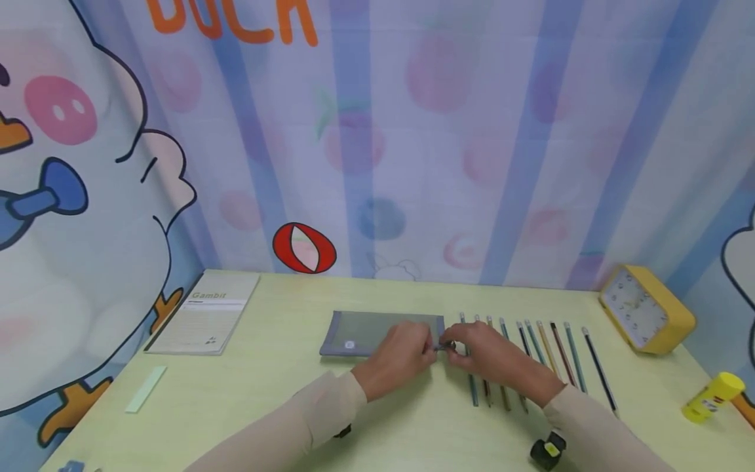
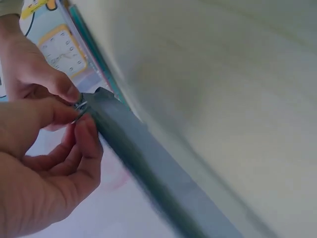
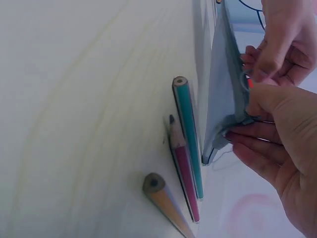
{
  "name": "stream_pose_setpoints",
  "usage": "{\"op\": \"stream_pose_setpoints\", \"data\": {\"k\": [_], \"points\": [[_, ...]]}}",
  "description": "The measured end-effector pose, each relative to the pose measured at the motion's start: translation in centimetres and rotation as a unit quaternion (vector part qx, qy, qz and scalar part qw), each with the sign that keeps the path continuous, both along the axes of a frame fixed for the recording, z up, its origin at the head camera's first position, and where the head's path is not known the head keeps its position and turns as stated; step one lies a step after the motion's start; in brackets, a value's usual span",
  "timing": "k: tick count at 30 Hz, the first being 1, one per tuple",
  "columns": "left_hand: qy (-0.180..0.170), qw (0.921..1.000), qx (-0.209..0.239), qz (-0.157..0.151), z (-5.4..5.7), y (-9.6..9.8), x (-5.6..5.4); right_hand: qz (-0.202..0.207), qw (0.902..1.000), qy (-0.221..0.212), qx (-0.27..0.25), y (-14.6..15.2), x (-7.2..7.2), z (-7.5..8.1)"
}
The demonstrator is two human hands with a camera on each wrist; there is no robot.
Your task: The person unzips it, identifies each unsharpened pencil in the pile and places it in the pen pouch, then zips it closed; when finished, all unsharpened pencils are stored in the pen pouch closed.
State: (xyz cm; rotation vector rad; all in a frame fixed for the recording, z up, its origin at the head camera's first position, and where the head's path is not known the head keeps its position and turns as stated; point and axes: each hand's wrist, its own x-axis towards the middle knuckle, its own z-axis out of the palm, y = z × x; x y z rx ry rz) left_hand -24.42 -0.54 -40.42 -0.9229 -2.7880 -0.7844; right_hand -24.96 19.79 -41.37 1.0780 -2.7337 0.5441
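A flat grey-green pouch [image 1: 377, 326] with darker edging lies in the middle of the table, a small pale emblem at its lower left. Both hands meet at its near right corner. With thumb and forefinger, my left hand [image 1: 396, 357] pinches a small loop-like pull at the pouch's edge; its exact kind is hard to make out. My right hand [image 1: 495, 357] grips the fabric corner, its fingers curled round it in the right wrist view. Several pencils [image 1: 571, 357] lie in a row right of the pouch, some under my right forearm. A teal pencil [image 3: 185, 124] rests close beside the pouch.
A yellow clock [image 1: 649, 308] stands at the back right, with a yellow glue stick [image 1: 712, 397] nearer. At the left are a notepad [image 1: 206, 314] and a pale green strip [image 1: 145, 389]. Behind the table hangs a printed curtain [image 1: 436, 144].
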Motion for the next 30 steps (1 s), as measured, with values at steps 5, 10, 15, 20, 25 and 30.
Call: {"op": "stream_pose_setpoints", "data": {"k": [5, 10, 15, 20, 25, 30], "points": [[0.033, 0.9979, 0.054, 0.018, 1.0, 0.0, -0.1, -0.027, 0.9970, 0.028, -0.067, -0.1, 0.0, 0.2], [0.035, 0.9949, 0.087, 0.036, 1.6, -0.2, -0.2, -0.019, 0.9902, 0.068, -0.121, -0.3, 0.0, 0.2], [0.023, 0.9929, 0.106, 0.050, 1.8, -0.4, -0.2, -0.014, 0.9833, 0.098, -0.153, -0.4, 0.2, 0.0], [0.012, 0.9922, 0.113, 0.052, 2.0, -1.0, -0.1, -0.018, 0.9820, 0.094, -0.163, -0.4, 0.3, -0.1], [-0.013, 0.9923, 0.111, 0.052, 2.1, -1.9, 0.1, -0.012, 0.9827, 0.088, -0.163, -0.2, 0.4, -0.1], [-0.028, 0.9912, 0.120, 0.049, 1.9, -3.5, 0.4, -0.015, 0.9845, 0.074, -0.158, 0.0, 0.6, -0.1]]}}
